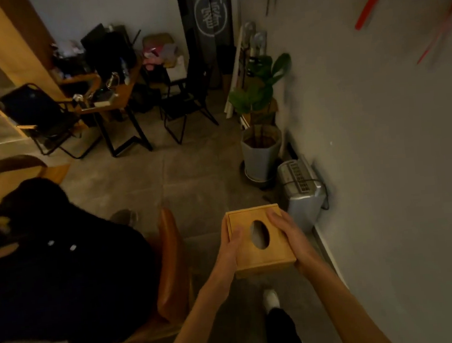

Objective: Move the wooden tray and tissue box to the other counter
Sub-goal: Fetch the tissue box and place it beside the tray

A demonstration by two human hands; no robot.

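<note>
- Both hands clasp the wooden tissue box [260, 236] from opposite sides and carry it in the air over the grey tiled floor [165, 182]
- Left hand [230, 249] presses the box's left wall, its thumb lying across the top near the oval opening
- Right hand [290, 236] is wrapped along the right edge, fingers [275, 217] reaching to the far corner
- Box sits level with its oval slot facing up; whether tissue is inside cannot be told
- Wooden tray is out of view
- Brown chair [170, 261] with a dark garment [64, 267] stands to the left
- Potted plant [262, 146] and a silver appliance [300, 189] stand by the right wall [379, 130], beyond the box
</note>
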